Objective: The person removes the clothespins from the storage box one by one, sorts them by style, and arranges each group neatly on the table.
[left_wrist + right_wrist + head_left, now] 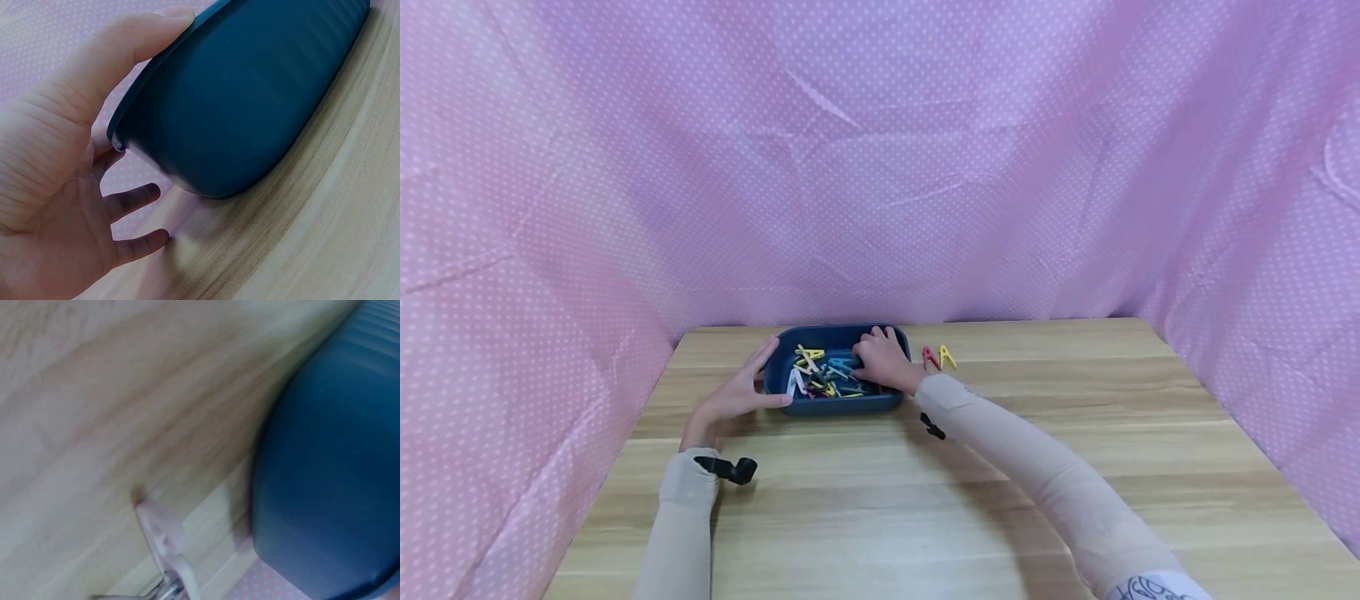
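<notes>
A dark blue plastic tub (842,407) stands at the far side of the table, holding a jumble of clothespins (810,367) in yellow, white, blue and other colours. My left hand (737,396) grips the tub's left end. In the left wrist view its thumb lies over the rim (178,39), while the lower fingers spread free beside the wall. My right hand (885,360) reaches inside the tub's right part, over the clothespins, fingers bent. Its fingertips are partly hidden, so whether they pinch a clothespin cannot be seen. The right wrist view shows only the tub's outer wall (325,469).
Right of the tub, a red clothespin (930,358) and a yellow clothespin (947,357) lie side by side on the wooden table (865,500). One clothespin (164,534) appears blurred in the right wrist view. Pink dotted cloth (880,208) hangs behind and along both sides.
</notes>
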Demonstrator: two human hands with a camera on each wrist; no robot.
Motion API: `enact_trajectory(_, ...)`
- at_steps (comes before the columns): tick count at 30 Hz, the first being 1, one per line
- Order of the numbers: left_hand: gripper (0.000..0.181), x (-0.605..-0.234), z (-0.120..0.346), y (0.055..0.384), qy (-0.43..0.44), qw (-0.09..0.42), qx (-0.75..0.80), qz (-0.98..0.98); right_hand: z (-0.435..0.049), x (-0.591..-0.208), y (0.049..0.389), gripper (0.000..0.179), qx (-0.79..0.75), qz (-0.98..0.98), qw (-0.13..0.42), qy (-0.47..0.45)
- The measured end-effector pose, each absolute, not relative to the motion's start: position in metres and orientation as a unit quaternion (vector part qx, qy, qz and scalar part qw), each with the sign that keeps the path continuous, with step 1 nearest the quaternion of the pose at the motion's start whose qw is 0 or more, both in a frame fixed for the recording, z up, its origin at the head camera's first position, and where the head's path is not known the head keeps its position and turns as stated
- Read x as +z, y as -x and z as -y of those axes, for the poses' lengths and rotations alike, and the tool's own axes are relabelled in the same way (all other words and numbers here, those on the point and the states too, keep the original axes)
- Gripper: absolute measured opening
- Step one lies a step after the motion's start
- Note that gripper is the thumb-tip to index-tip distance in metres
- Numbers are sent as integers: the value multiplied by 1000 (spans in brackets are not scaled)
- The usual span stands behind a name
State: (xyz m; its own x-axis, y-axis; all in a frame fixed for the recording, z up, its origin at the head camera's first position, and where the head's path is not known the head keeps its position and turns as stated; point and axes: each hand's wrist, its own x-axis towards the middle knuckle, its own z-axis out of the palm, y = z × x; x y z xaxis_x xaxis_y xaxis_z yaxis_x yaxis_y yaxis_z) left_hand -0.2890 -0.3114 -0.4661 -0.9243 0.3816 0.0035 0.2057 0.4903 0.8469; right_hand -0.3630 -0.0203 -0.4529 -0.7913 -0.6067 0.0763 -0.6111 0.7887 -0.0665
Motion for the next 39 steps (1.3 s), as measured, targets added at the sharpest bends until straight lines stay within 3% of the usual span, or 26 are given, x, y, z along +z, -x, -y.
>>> enact_trajectory(25, 112, -468, 311, 288, -164, 99, 469, -862, -9, -426, 339, 31, 169, 912, 72, -367)
enact_trajectory(39, 112, -466, 310, 286, -161, 99, 474, -860, -43, -413, 326, 27, 211, 892, 143, -373)
